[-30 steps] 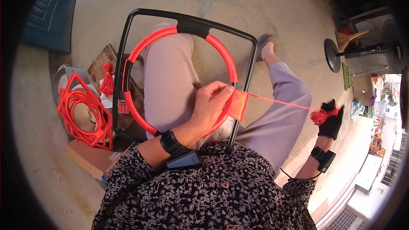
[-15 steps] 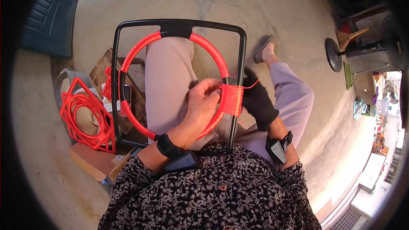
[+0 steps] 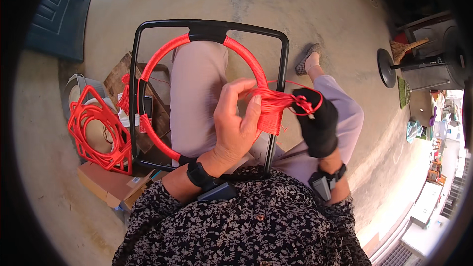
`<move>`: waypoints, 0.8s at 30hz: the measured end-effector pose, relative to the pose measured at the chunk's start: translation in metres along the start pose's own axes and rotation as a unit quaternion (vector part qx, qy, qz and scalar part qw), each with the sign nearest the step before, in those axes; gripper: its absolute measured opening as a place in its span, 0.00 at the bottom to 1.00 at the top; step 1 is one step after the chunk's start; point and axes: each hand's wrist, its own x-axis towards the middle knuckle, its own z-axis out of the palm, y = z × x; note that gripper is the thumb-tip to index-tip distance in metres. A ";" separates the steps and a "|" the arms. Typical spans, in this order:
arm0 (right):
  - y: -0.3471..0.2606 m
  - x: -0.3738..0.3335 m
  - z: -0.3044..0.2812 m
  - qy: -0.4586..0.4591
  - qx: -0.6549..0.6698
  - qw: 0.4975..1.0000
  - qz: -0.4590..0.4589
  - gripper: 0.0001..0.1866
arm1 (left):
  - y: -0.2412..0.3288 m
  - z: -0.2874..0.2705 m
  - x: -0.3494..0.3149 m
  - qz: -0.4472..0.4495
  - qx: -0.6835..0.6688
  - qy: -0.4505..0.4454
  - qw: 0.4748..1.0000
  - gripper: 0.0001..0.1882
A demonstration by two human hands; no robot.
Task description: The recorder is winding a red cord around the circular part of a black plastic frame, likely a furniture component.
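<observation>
A black metal frame (image 3: 285, 61) rests against my lap, with a black inner ring wrapped in red cord (image 3: 156, 61) along most of its length. At its right side, a flat band of red cord (image 3: 270, 124) joins ring and frame rail. Across this band stretches a loose hank of red cord (image 3: 278, 99). My bare left hand (image 3: 235, 125) curls thumb and forefinger about the hank's left end. In a black glove, my right hand (image 3: 316, 120) is closed at the hank's knotted right end; its fingers are partly hidden. A single strand loops above it.
To the left, red cord-wrapped frames (image 3: 101, 130) lean above a cardboard box (image 3: 101, 180). A wooden stool (image 3: 118, 83) carries more red cord. A pedestal fan (image 3: 387, 68) and a broom (image 3: 406, 47) are at the right.
The hank of red cord has come into view between my hands, over the band. My left fingers have lifted off the ring, and my right hand has moved right and slightly down.
</observation>
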 end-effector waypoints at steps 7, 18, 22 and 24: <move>0.101 -0.060 -0.090 0.228 0.221 0.873 0.371 0.13 | -0.012 0.008 -0.004 -0.327 -0.334 -0.087 0.880 0.09; 0.017 -0.025 0.001 -0.121 0.480 0.790 0.361 0.16 | -0.013 0.011 -0.005 -0.361 -0.328 -0.088 0.869 0.08; 0.000 -0.015 0.011 -0.196 0.434 0.770 0.425 0.15 | -0.011 0.008 -0.004 -0.388 -0.358 -0.078 0.846 0.09; -0.001 -0.015 0.007 0.000 0.523 0.711 0.470 0.17 | -0.012 0.009 -0.004 -0.388 -0.372 -0.077 0.840 0.10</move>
